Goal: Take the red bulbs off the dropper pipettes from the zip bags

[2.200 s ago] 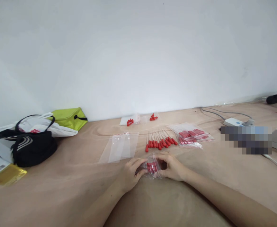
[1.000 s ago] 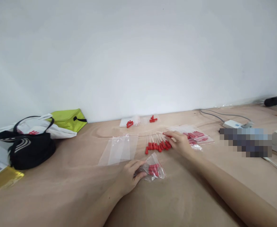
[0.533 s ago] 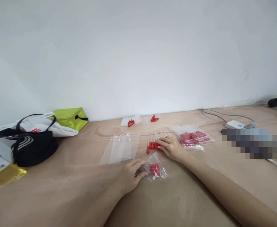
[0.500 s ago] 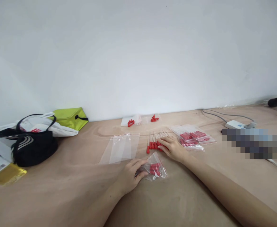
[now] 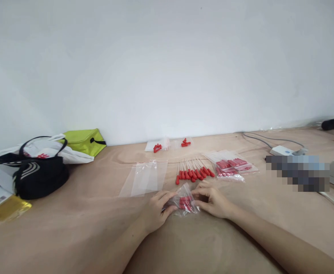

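A small clear zip bag (image 5: 184, 201) containing red-capped pieces is located on the counter (image 5: 70, 228), between both hands. The grip of the left hand (image 5: 156, 210) is clenched on the bag's left edge, and the grip of the right hand (image 5: 213, 200) is pinched on its right edge. A row of red-tipped sticks (image 5: 194, 172) is laid just behind the bag. To the left of the row, empty zip bags (image 5: 144, 177) are spread flat; to its right, filled bags (image 5: 232, 166) are stacked. A black handbag (image 5: 34, 177) is positioned at far left.
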### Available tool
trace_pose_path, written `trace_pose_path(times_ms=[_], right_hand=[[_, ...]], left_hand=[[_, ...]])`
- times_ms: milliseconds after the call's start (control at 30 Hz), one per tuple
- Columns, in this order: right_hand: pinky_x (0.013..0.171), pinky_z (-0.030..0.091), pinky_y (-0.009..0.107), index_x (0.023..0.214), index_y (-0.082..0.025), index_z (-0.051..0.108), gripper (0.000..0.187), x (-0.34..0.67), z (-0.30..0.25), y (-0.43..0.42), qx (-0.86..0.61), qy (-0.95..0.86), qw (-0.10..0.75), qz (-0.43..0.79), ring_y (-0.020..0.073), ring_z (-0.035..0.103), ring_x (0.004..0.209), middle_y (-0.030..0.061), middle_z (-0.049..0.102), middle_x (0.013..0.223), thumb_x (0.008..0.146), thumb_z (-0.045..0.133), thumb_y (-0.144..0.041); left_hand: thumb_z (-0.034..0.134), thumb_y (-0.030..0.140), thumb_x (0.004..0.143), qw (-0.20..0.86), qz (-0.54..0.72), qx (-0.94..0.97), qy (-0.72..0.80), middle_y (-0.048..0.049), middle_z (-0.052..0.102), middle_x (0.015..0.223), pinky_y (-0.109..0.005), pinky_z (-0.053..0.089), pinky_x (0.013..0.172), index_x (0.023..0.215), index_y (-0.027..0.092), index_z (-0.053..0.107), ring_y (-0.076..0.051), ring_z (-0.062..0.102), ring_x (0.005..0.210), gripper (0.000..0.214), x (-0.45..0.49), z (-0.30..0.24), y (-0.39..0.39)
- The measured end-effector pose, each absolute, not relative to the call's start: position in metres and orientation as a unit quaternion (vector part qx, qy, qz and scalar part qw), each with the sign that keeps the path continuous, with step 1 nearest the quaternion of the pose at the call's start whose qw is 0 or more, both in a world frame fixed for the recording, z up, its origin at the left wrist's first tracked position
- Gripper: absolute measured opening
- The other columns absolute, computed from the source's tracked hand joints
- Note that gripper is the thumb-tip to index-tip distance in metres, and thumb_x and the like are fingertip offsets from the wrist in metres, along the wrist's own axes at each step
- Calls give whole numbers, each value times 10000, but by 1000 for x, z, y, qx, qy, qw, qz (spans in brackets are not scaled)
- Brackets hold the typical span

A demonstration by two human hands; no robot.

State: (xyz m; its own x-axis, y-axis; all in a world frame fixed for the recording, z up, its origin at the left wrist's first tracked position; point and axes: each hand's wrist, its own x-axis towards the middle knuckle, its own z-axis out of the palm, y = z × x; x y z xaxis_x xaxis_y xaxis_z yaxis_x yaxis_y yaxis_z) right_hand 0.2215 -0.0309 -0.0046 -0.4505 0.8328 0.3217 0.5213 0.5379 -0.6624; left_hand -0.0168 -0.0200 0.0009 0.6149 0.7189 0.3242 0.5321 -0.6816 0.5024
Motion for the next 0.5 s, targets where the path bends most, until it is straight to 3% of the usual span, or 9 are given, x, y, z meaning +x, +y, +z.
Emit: trace_pose_path(times_ms=[200, 367, 500], right_hand=[[698, 399, 292, 885, -189, 640, 362, 208, 0, -26, -405, -834, 278, 250, 169, 472, 784, 32, 504, 812, 608, 704, -412], [627, 382, 250, 684, -164, 567, 189, 201, -1, -26, -440, -808, 301, 251, 139, 462, 709, 4, 476, 739, 560, 696, -222], [637, 370, 255, 647, -167, 493, 183, 203, 0, -26, -438, -819, 301, 215, 134, 451, 704, 1, 462, 744, 546, 645, -158]], left_hand=[[486, 237, 822, 148, 274, 882, 354, -61, 607, 959, -304, 480, 770, 1096, 208, 521, -173, 576, 869, 278, -15, -1, -21], [481, 251, 832, 148, 275, 884, 348, -60, 608, 931, -294, 485, 740, 1086, 198, 521, -168, 580, 842, 263, -15, -3, -19], [508, 243, 817, 161, 269, 883, 349, -61, 601, 977, -305, 479, 780, 1117, 205, 497, -171, 571, 891, 302, -16, -4, -19]])
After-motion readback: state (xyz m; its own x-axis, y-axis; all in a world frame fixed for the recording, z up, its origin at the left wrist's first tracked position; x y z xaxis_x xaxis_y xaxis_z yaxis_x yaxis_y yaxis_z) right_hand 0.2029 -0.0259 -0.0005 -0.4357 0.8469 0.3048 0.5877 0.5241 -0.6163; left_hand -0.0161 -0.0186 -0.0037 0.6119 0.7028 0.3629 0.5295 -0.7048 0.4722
